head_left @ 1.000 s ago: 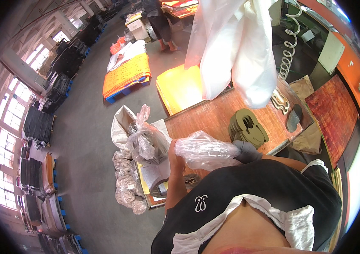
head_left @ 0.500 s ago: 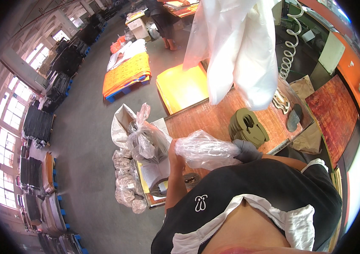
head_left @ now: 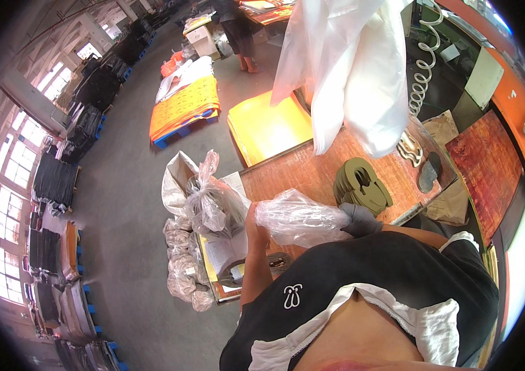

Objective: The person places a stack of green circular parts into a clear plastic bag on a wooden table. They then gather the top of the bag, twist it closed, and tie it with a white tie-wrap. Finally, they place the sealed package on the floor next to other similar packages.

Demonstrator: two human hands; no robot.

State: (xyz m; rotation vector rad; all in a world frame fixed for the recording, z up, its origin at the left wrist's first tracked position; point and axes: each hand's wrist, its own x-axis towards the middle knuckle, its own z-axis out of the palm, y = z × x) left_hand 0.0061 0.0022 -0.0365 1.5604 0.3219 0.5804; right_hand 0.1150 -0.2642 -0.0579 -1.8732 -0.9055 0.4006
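Your work surface is the wooden table (head_left: 287, 176). Over its far edge, the white plastic film (head_left: 367, 80) has swung slightly rightward within the last second. Your hands and the clear plastic bag (head_left: 302, 219) show almost no displacement over that interval; the work in hand is therefore judged to be at a steady hold.

The bag is located at the table's near edge, between your hands; whether it touches the tabletop cannot be determined. It is transparent, crumpled and glossy, with bunched folds and bright glare. Contents, if any, cannot be distinguished.

The olive stack (head_left: 361, 185) stands near the same edge, just beyond your right hand (head_left: 361, 221), which wears a grey glove and is closed on the bag's right end. Your bare left hand (head_left: 256, 227) holds the left end; its fingertips are hidden, so grip tightness cannot be told.
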